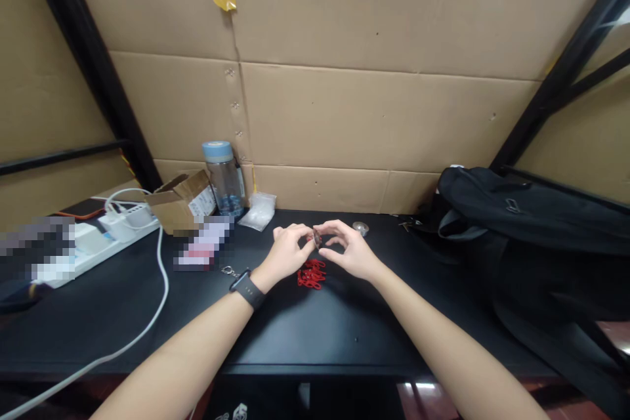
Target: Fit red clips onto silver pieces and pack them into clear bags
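Note:
Between the thumb and fingers of my left hand [286,252] is a small, brownish disc-like piece [316,237] with a pale edge, held a little above the desk. My right hand [353,253] faces it from the other side, thumb and fingers curved and apart; whether a fingertip touches the piece I cannot tell. A bunch of looped red cords [311,275] lies on the black desk [315,331] just below the hands. Close to my left wrist, which wears a dark watch [247,287], is a metal clasp [229,270].
Behind the hands lie a clear round item [361,228] and a plastic bag [259,210]. Leftward stand a bottle [224,177], an open carton [180,200] and a white power strip [98,252] with a cable. A black backpack [541,236] fills the right side.

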`<state>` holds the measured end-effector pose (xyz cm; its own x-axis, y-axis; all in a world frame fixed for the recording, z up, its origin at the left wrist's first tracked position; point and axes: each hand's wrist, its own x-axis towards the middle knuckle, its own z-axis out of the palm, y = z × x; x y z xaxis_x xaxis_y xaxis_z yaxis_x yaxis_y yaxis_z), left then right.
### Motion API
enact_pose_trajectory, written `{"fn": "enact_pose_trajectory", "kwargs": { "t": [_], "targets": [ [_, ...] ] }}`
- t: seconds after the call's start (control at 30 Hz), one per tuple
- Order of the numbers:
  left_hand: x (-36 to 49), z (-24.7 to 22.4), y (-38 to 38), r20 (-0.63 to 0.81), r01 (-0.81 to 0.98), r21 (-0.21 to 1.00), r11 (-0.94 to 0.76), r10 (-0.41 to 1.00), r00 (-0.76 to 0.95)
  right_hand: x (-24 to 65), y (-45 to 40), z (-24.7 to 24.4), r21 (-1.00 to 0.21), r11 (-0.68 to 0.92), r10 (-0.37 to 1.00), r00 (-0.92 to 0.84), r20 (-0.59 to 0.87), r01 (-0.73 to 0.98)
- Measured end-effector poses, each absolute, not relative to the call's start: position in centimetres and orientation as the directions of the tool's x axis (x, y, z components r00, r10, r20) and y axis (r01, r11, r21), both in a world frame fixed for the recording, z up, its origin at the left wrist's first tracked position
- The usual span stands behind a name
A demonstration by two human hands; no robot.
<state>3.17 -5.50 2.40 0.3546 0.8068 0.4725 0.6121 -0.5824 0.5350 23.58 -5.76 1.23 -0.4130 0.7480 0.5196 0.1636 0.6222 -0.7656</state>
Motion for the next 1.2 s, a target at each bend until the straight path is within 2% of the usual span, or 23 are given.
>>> {"fn": "enact_pose_trajectory", "kwargs": {
  "t": [0.27, 0.67, 0.77, 0.9, 1.0, 1.07, 1.2],
  "targets": [
    [2.9, 1.6, -4.8, 0.477, 0.449, 0.659, -0.603, 0.797, 0.371, 23.8, -6.0, 2.1, -0.779, 0.611, 0.738, -0.46, 0.495, 0.141],
    [3.1, 1.8, -4.8, 0.316, 0.227, 0.864, -0.45, 0.835, 0.45, 24.5, -6.2, 2.7, -0.775, 0.619, 0.702, -0.532, 0.472, 0.129],
    [3.3, 1.6, -5.0, 0.331, 0.31, 0.823, -0.476, 0.845, 0.421, 24.5, -6.0, 2.4, -0.786, 0.601, 0.726, -0.509, 0.462, 0.144],
    [3.5, 1.9, -5.3, 0.439, 0.528, 0.65, -0.546, 0.837, 0.325, 24.1, -5.8, 1.8, -0.84, 0.535, 0.785, -0.422, 0.454, 0.092],
    [3.4, 2.3, -5.5, 0.516, 0.598, 0.554, -0.579, 0.803, 0.3, 23.8, -5.8, 1.7, -0.879, 0.476, 0.814, -0.378, 0.441, 0.001],
    [3.2, 2.5, -5.5, 0.531, 0.579, 0.561, -0.592, 0.793, 0.297, 23.6, -5.8, 1.7, -0.895, 0.443, 0.828, -0.363, 0.428, -0.046],
    [2.9, 2.4, -5.1, 0.511, 0.431, 0.69, -0.581, 0.813, 0.278, 23.4, -5.9, 1.6, -0.902, 0.418, 0.84, -0.332, 0.43, -0.11]
  ]
}}
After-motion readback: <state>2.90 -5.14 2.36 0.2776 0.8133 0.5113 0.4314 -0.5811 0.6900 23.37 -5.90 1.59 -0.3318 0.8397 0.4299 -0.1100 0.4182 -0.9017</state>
